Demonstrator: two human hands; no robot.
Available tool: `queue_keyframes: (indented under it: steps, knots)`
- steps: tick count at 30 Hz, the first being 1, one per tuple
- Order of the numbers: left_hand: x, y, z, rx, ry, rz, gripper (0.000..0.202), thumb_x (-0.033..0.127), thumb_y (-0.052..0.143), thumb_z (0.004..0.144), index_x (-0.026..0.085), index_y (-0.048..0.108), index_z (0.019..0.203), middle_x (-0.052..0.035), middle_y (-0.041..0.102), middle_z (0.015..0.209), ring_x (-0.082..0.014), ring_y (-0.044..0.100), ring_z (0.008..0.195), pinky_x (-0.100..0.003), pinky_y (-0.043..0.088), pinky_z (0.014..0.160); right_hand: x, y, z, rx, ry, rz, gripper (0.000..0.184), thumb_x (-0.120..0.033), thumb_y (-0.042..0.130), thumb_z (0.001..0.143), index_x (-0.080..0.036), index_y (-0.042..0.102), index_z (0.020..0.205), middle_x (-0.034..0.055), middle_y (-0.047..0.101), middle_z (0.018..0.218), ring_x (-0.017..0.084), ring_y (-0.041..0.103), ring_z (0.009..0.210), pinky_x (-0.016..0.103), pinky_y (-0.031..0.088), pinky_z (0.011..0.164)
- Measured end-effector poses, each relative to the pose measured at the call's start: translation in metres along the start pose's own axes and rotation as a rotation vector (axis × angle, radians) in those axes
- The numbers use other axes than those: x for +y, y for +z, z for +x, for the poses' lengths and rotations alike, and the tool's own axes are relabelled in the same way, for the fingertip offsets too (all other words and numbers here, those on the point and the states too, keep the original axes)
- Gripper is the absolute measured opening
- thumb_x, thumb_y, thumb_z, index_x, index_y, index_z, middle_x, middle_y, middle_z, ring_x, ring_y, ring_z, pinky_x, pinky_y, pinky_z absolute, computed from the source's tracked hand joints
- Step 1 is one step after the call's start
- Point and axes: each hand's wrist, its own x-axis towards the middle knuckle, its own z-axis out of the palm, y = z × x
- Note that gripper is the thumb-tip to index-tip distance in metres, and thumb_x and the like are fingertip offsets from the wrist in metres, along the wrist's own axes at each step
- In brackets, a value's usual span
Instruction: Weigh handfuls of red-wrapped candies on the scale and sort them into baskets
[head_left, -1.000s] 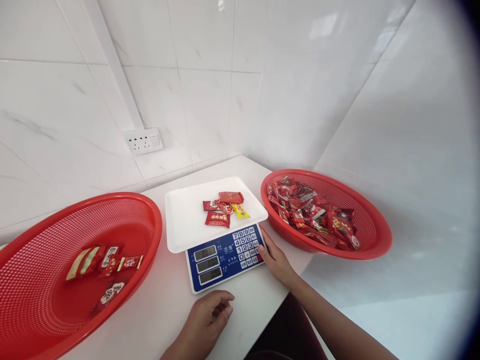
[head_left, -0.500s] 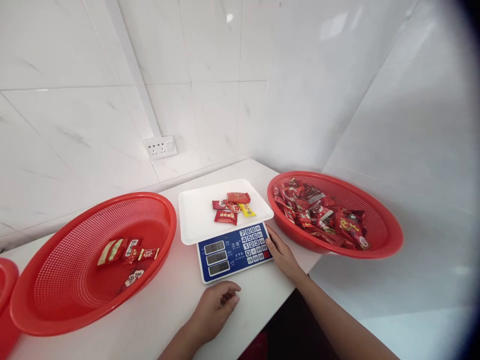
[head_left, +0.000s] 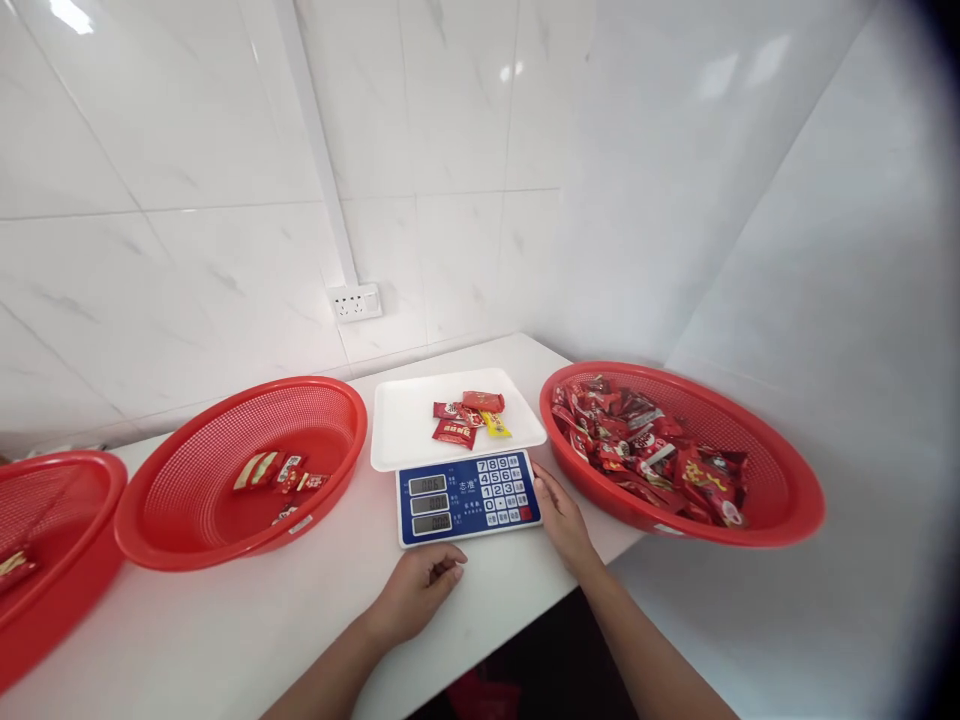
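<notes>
A white electronic scale with a blue keypad panel (head_left: 469, 500) stands on the table in front of me. On its white tray (head_left: 405, 435) lie several wrapped candies, mostly red (head_left: 454, 432), with one yellow candy (head_left: 495, 424) at their right. My right hand (head_left: 562, 515) lies against the scale's right edge near the red key, its fingers stretched out and holding nothing. Just below the scale's front edge, my left hand (head_left: 420, 590) rests on the table. Its fingers are loosely bent, thumb and forefinger slightly apart, with nothing visible between them.
To the right, a red basket (head_left: 787, 500) holds many wrapped candies. Left of the scale, another red basket (head_left: 187, 470) contains several candies. A third red basket (head_left: 67, 600) is cut off at the far left. A wall socket (head_left: 355, 303) sits behind the table (head_left: 480, 600).
The view has shifted left, showing more of the far-left basket. My hands keep nearly the same places beside and below the scale, and the candies on the tray look unmoved.
</notes>
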Motion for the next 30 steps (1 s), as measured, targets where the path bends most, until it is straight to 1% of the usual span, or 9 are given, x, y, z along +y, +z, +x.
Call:
queue_keyframes:
  steps: [3, 6, 12, 16, 21, 27, 30]
  knots:
    - [0.002, 0.004, 0.000, 0.053, -0.012, 0.004, 0.025, 0.036, 0.046, 0.082, 0.018, 0.060, 0.093, 0.0000, 0.056, 0.072, -0.0129, 0.050, 0.063, -0.024, 0.043, 0.060, 0.000, -0.001, 0.000, -0.009, 0.010, 0.030, 0.053, -0.055, 0.047, 0.081, -0.021, 0.056, 0.120, 0.0086, 0.056, 0.125, 0.025, 0.051, 0.114, 0.042, 0.040, 0.098]
    - [0.004, 0.007, 0.001, 0.100, -0.024, 0.024, 0.025, 0.036, 0.046, 0.082, 0.018, 0.060, 0.092, 0.0003, 0.056, 0.071, -0.0128, 0.050, 0.062, -0.024, 0.042, 0.058, -0.001, -0.004, -0.002, -0.016, 0.010, 0.034, 0.053, -0.056, 0.048, 0.080, -0.020, 0.057, 0.118, 0.0097, 0.056, 0.124, 0.026, 0.051, 0.114, 0.042, 0.040, 0.098]
    - [0.009, 0.012, -0.001, 0.188, -0.036, 0.109, 0.023, 0.034, 0.047, 0.081, 0.019, 0.062, 0.090, -0.0013, 0.060, 0.075, -0.0143, 0.053, 0.067, -0.024, 0.041, 0.062, -0.005, -0.007, -0.004, -0.037, 0.030, 0.062, 0.054, -0.056, 0.050, 0.078, -0.018, 0.058, 0.116, 0.0110, 0.057, 0.123, 0.027, 0.052, 0.113, 0.042, 0.040, 0.098]
    - [0.011, 0.014, -0.003, 0.208, -0.042, 0.152, 0.023, 0.035, 0.047, 0.081, 0.018, 0.062, 0.088, -0.0007, 0.059, 0.072, -0.0137, 0.051, 0.064, -0.023, 0.040, 0.059, -0.006, -0.008, -0.005, -0.065, 0.041, 0.083, 0.054, -0.055, 0.050, 0.078, -0.017, 0.057, 0.117, 0.0111, 0.056, 0.123, 0.027, 0.051, 0.114, 0.042, 0.040, 0.098]
    - [0.013, 0.015, -0.003, 0.222, -0.031, 0.182, 0.022, 0.034, 0.046, 0.081, 0.019, 0.061, 0.083, -0.0002, 0.059, 0.071, -0.0133, 0.051, 0.064, -0.022, 0.039, 0.058, -0.005, -0.009, -0.005, -0.041, 0.073, 0.089, 0.057, -0.056, 0.052, 0.075, -0.016, 0.058, 0.115, 0.0121, 0.057, 0.122, 0.027, 0.053, 0.112, 0.043, 0.040, 0.098]
    - [0.013, 0.016, -0.002, 0.253, -0.040, 0.218, 0.022, 0.034, 0.045, 0.081, 0.019, 0.061, 0.084, -0.0002, 0.059, 0.071, -0.0133, 0.052, 0.064, -0.022, 0.040, 0.058, -0.001, -0.008, -0.004, -0.024, 0.074, 0.117, 0.055, -0.054, 0.054, 0.074, -0.017, 0.059, 0.114, 0.0113, 0.057, 0.123, 0.026, 0.052, 0.113, 0.042, 0.040, 0.099]
    - [0.015, 0.017, -0.002, 0.265, -0.043, 0.228, 0.022, 0.035, 0.045, 0.081, 0.019, 0.061, 0.084, 0.0001, 0.059, 0.071, -0.0134, 0.053, 0.064, -0.022, 0.041, 0.058, 0.001, -0.009, -0.004, -0.037, 0.055, 0.131, 0.052, -0.052, 0.055, 0.075, -0.018, 0.059, 0.114, 0.0108, 0.057, 0.123, 0.026, 0.053, 0.112, 0.042, 0.041, 0.098]
